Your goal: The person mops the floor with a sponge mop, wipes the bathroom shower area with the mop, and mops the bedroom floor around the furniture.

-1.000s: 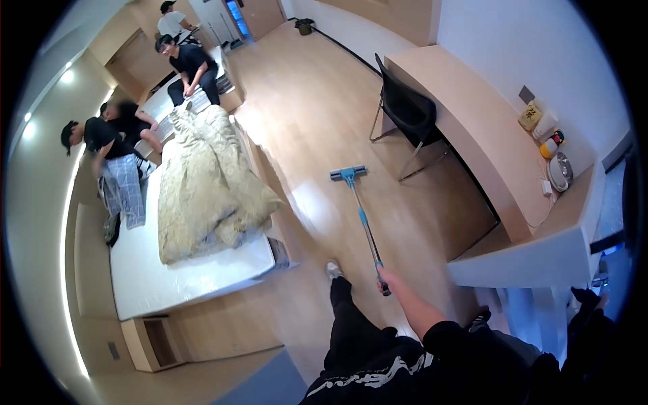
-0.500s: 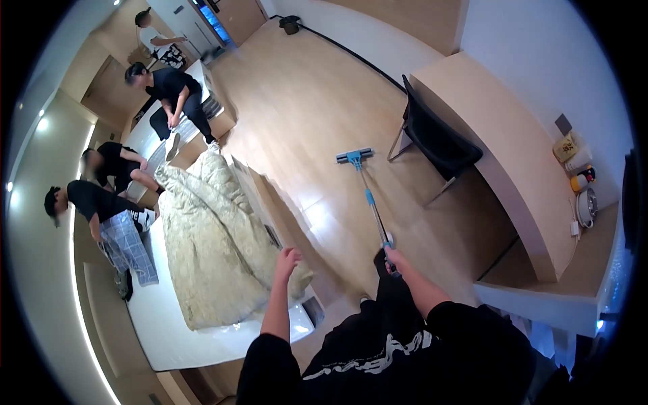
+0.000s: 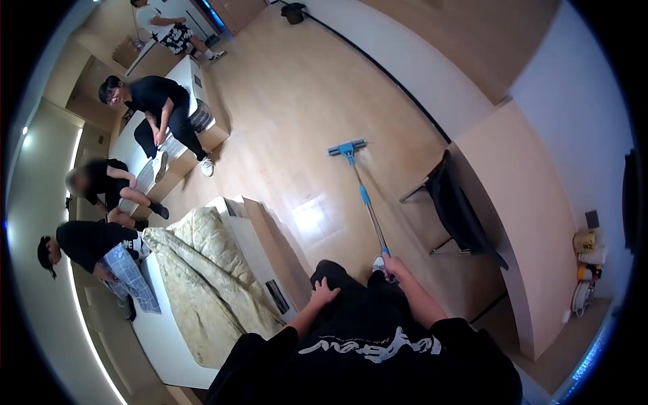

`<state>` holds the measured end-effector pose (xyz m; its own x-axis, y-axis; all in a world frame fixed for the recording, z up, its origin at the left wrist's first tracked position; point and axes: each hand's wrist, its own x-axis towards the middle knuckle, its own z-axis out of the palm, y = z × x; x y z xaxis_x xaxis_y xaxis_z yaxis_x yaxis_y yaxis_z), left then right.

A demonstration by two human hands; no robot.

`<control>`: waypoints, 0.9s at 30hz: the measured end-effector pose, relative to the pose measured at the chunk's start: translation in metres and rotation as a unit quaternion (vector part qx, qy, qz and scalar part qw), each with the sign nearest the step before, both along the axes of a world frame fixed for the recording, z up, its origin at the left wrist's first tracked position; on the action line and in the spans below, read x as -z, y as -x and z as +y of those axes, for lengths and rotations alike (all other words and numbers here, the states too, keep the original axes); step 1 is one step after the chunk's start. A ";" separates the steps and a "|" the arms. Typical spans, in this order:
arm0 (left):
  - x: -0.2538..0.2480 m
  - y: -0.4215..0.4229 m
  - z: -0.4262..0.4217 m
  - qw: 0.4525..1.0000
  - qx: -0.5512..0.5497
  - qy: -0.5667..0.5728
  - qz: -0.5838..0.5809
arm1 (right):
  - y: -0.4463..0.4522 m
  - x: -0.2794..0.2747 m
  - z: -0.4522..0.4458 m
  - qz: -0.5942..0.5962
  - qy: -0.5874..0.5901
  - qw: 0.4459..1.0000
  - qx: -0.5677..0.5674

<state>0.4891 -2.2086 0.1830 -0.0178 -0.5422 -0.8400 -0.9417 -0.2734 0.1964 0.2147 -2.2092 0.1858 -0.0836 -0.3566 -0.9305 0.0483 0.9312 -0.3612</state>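
At the lower centre of the frame, seems to hold nothing in the left hand (image 3: 325, 294), with fingers loosely spread by the black trousers (image 3: 361, 300); cannot tell touching from hovering. Just to the right, grips the mop (image 3: 365, 194) near the upper end of its handle (image 3: 378, 231) in the curled right hand (image 3: 393, 266), probably to let it slope out ahead with the mop head (image 3: 347, 148) on the floor (image 3: 297, 121) at mid-frame. At the lower left, notice a quilt (image 3: 202, 270) heaped on the mattress (image 3: 154, 325), likely to keep it off the floor. At the right, notice a black chair (image 3: 462, 212) beside the curved desk (image 3: 516, 223), perhaps to save walking space. Farther off, at the top, notice a dark bin (image 3: 293, 15) by the wall (image 3: 408, 61), presumably out of the way.
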 end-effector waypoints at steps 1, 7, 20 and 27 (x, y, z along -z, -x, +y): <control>-0.004 0.004 -0.026 1.000 -0.003 0.000 -0.017 | -0.009 0.000 -0.018 -0.026 0.012 0.999 0.036; 0.017 0.011 -0.148 0.998 0.036 -0.036 -0.035 | -0.070 0.011 -0.157 -0.084 -0.044 0.982 0.163; 0.051 -0.127 -0.389 0.990 0.061 -0.068 0.108 | -0.005 0.132 -0.618 0.030 0.079 0.964 0.252; 0.089 -0.161 -0.457 0.984 0.059 -0.134 0.105 | 0.052 0.130 -0.543 0.367 0.037 0.929 0.013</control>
